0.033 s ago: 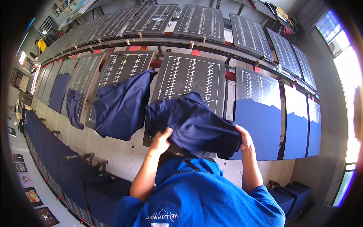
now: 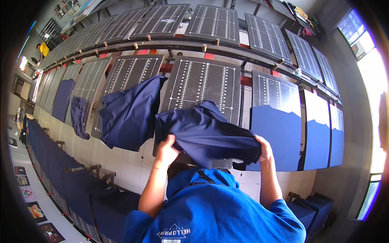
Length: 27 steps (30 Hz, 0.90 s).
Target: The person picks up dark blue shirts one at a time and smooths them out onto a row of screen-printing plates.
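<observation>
A dark navy piece of cloth (image 2: 202, 131) is stretched between my two hands over the near half of a black marked board (image 2: 204, 83). My left hand (image 2: 166, 150) is closed on the cloth's near left edge. Its opposite end is pinched by my right hand (image 2: 265, 150), thumb and fingers curled round the edge. Folds run across the fabric, which covers the board's lower part. Another crumpled navy cloth (image 2: 131, 113) drapes over the board to the left. On the right, a blue cloth piece (image 2: 276, 137) lies flat on its board.
Further left, a bunched navy cloth (image 2: 79, 117) hangs over a board. More black boards (image 2: 213, 24) line the far side behind a dark rail (image 2: 227, 50). Cloth-covered boards (image 2: 77, 186) run along the lower left. A window (image 2: 358, 36) is at the right.
My left hand has shifted slightly left and up, and my right hand slightly right. The cloth between them is drawn out longer, its near edge lifted a little.
</observation>
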Each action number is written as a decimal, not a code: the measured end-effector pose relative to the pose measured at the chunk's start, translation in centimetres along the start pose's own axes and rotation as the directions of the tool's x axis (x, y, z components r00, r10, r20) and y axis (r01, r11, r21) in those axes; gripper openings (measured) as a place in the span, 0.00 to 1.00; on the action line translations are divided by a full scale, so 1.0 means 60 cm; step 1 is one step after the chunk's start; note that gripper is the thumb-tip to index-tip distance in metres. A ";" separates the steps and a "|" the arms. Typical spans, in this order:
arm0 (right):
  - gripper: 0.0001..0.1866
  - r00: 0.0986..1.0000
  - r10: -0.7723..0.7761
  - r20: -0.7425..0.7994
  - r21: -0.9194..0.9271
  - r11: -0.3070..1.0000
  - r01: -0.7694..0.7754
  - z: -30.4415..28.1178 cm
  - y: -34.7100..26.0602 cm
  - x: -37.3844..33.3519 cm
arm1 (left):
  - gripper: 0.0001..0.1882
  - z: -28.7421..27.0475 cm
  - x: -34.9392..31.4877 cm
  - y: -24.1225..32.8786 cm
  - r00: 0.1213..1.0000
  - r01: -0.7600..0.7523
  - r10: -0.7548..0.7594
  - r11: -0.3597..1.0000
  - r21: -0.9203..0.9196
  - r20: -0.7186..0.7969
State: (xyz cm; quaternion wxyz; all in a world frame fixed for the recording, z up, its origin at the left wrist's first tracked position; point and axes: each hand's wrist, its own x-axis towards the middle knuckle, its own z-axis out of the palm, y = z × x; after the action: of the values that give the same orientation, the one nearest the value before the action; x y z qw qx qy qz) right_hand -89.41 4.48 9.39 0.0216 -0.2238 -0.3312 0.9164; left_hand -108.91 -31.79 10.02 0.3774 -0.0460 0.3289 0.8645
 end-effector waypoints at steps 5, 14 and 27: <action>0.41 0.871 -0.444 0.208 0.040 0.894 0.446 0.046 -0.031 -0.057 | 0.27 0.071 -0.051 0.062 0.950 -0.267 0.040 0.624 0.734 0.311; 0.15 0.704 -0.611 -0.362 -0.221 0.790 0.572 0.246 -0.263 0.096 | 0.21 0.181 0.186 0.414 0.929 -0.303 0.365 0.845 0.441 -0.062; 0.22 0.418 -0.822 -0.387 -0.408 0.559 0.722 0.370 -0.246 -0.142 | 0.20 0.279 0.010 0.481 0.859 -0.446 0.511 0.774 0.449 -0.027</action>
State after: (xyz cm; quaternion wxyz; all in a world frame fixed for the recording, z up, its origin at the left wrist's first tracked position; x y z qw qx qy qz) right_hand -92.80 1.12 36.99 0.5135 -0.2935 -0.4561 0.6650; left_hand -126.19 -35.71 38.29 0.1199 0.0596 0.5375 0.8326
